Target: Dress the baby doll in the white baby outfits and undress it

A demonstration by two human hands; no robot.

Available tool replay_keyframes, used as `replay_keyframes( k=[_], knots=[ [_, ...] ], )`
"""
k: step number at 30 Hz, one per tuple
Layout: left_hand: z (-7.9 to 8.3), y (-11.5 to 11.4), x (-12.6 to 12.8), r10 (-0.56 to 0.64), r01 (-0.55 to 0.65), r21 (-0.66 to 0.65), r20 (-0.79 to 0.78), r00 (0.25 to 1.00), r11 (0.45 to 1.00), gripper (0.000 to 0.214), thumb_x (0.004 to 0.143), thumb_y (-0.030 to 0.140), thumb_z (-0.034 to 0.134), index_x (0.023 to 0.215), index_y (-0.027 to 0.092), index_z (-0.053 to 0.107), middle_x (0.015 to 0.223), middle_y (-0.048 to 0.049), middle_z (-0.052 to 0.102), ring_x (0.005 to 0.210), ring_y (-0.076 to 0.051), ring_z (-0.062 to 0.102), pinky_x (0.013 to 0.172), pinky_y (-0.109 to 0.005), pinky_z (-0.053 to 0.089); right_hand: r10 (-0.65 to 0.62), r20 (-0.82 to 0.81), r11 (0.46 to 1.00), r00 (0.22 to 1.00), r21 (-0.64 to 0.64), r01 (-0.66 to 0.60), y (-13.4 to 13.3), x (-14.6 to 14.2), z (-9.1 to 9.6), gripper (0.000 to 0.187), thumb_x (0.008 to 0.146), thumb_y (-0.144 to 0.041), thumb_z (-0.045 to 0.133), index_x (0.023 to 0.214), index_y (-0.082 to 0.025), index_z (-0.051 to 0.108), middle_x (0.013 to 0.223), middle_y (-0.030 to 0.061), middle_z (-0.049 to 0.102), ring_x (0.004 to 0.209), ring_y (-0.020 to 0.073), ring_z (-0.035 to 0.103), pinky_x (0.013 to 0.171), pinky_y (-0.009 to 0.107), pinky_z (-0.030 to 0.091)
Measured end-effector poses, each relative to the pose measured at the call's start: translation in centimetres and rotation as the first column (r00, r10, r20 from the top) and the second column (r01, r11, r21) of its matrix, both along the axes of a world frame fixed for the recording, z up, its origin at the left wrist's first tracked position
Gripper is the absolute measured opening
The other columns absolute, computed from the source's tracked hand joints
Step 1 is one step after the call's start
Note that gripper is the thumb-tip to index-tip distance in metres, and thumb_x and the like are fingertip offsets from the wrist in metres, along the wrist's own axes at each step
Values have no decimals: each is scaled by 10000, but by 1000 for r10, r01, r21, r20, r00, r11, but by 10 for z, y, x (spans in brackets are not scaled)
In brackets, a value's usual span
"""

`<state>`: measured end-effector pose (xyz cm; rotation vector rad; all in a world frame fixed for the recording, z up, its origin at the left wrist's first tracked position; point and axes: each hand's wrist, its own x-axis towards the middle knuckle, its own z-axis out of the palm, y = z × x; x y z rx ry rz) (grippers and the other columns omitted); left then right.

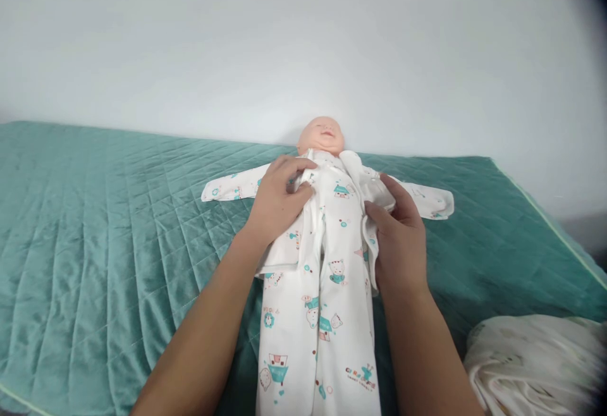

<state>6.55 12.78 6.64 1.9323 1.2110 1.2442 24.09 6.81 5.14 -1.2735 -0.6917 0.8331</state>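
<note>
A baby doll (322, 134) lies on its back with its head toward the wall. It wears a white printed baby jacket (286, 239) whose front is open, with both sleeves spread outward. White printed baby pants (318, 315) cover its body and legs. On the left side of the chest, my left hand (284, 195) has its thumb and fingers closed on the edge of the jacket's front panel. Opposite it, my right hand (398, 232) grips the other front panel, which is partly folded back to show its plain inner side.
A quilted green cover (118, 226) lies under the doll. Behind it rises a plain pale wall (237, 43). A bunched white printed cloth (535, 365) rests at the lower right. The cover's piped edge (550, 217) runs along the right side.
</note>
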Motion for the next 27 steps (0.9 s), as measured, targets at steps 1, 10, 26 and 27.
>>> replay_keyframes(
  k=[1, 10, 26, 27],
  knots=[
    [0, 0, 0, 0, 0, 1, -6, 1000, 1000, 325, 817, 150, 537, 1076, 256, 703, 1117, -37, 643, 1018, -192, 593, 862, -330, 517, -6, 46, 1000, 999, -5, 6, 0, 0, -1, 540, 743, -256, 717, 1279, -313, 692, 1145, 22, 729, 939, 216, 673, 765, 359, 565],
    [4, 3, -6, 171, -151, -134, 154, 973, 979, 326, 782, 156, 535, 989, 245, 770, 1003, -18, 671, 876, -157, 604, 811, -295, 520, 66, 240, 986, 968, -166, -26, -1, 7, 0, 404, 787, -486, 747, 1145, -299, 768, 796, -4, 677, 659, 149, 545, 615, 300, 480],
    [2, 18, -31, 186, -219, -444, -118, 975, 869, 306, 813, 482, 675, 1008, 247, 686, 699, 16, 582, 670, -172, 544, 587, -260, 388, 76, 93, 988, 993, -141, -62, 5, 25, -11, 307, 750, -348, 764, 1050, -280, 763, 965, 14, 749, 798, 186, 657, 664, 293, 507],
    [2, 18, -31, 199, -235, -438, -126, 972, 868, 273, 812, 443, 675, 1001, 247, 682, 691, 18, 570, 664, -171, 540, 586, -260, 383, 80, 131, 986, 988, -153, -60, 5, 25, -10, 329, 757, -377, 766, 1073, -287, 759, 969, 14, 749, 810, 192, 658, 677, 300, 509]
  ],
)
